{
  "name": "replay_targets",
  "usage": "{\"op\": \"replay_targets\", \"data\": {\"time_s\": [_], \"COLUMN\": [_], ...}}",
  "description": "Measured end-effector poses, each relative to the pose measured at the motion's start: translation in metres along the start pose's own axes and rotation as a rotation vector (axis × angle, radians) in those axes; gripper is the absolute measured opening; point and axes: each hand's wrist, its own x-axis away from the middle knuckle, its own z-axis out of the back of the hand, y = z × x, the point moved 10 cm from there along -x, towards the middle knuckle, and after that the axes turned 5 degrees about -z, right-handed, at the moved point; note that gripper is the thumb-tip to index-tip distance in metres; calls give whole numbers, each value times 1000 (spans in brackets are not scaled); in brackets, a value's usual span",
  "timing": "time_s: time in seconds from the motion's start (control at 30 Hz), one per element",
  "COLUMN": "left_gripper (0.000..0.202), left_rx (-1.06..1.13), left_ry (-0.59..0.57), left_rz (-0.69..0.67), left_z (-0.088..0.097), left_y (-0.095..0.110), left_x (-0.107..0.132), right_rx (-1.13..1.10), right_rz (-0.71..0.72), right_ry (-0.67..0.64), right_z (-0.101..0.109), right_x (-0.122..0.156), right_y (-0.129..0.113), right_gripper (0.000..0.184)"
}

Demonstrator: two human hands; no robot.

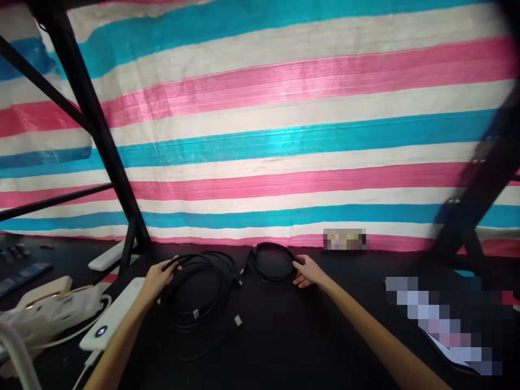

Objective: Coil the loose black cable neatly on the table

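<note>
On the black table (280,336) lie two coils of black cable. My left hand (161,275) is closed on the upper left side of the larger coil (217,284), whose loops spread loosely. Light-coloured connector ends show at its lower edge and right side, one plug (238,320) lying just outside the loops. The smaller, tighter coil (252,271) is at the back of the table. Its right side is pinched between the thumb and fingers of my right hand (305,272).
To the left are a white power bank (111,317) with a cable plugged in, a white power strip (60,309) and another white box (108,257). A pixelated flat item (442,325) lies at right. Black metal posts (91,119) stand before the striped sheet (284,135).
</note>
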Motion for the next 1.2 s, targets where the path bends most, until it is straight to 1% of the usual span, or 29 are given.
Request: {"op": "replay_targets", "data": {"time_s": [0.07,0.1,0.13,0.17,0.2,0.23,0.27,0.3,0.33,0.37,0.4,0.43,0.47,0.5,0.53,0.57,0.6,0.63,0.7,0.73,0.77,0.8,0.87,0.93,1.0,1.1,1.2], "left_gripper": [57,54,50,46,46,47,47,46,46,47,47,47,46,44,41,37,34,34,48,55,59,57,45,32,25,29,28], "left_rx": [37,62,121,182,228,259,280,302,343,394,448,514,579,650,733,826,926,1026,1195,1250,1285,1304,1302,1256,1172,977,809], "left_ry": [-24,-60,-155,-255,-345,-399,-429,-455,-482,-518,-551,-590,-638,-701,-776,-859,-951,-1040,-1195,-1244,-1260,-1252,-1182,-1062,-929,-716,-466], "left_rz": [-11,-17,-17,-27,-36,-32,-22,-11,-4,1,16,19,24,37,52,66,75,75,46,30,24,24,40,36,10,-35,-96], "left_z": [5,4,-3,-12,-21,-27,-32,-37,-43,-49,-55,-60,-65,-70,-75,-79,-82,-84,-86,-88,-91,-96,-107,-116,-119,-110,-87], "left_y": [16,26,38,52,68,82,96,110,125,139,151,163,174,184,193,204,215,227,250,260,266,271,274,271,263,242,216], "left_x": [9,16,23,32,42,50,57,64,71,77,84,89,95,101,107,112,118,122,128,128,125,121,110,95,79,51,17], "right_rx": [-4,-3,-1,-5,-63,-160,-253,-313,-318,-302,-270,-247,-225,-232,-270,-329,-405,-488,-640,-704,-752,-790,-821,-817,-811,-813,-888], "right_rz": [42,90,158,321,482,591,668,739,803,855,890,927,948,959,959,955,952,951,959,967,977,987,1007,1012,1011,976,909], "right_ry": [34,55,95,96,7,-125,-248,-332,-411,-445,-447,-414,-344,-269,-205,-174,-183,-231,-374,-420,-427,-391,-245,-56,139,414,623], "right_z": [5,10,17,20,16,10,6,5,1,-1,-2,0,5,11,18,25,29,30,29,29,31,35,47,63,83,117,148], "right_x": [11,20,33,52,76,100,126,151,175,195,209,219,223,222,217,210,201,192,176,169,162,156,145,138,134,131,128], "right_y": [-16,-29,-46,-73,-100,-124,-145,-165,-182,-196,-206,-213,-218,-221,-221,-220,-218,-216,-215,-215,-214,-213,-209,-202,-191,-170,-145], "right_gripper": [51,51,48,42,40,45,54,57,54,50,49,54,58,54,46,35,26,24,29,31,33,33,31,29,28,29,31]}}
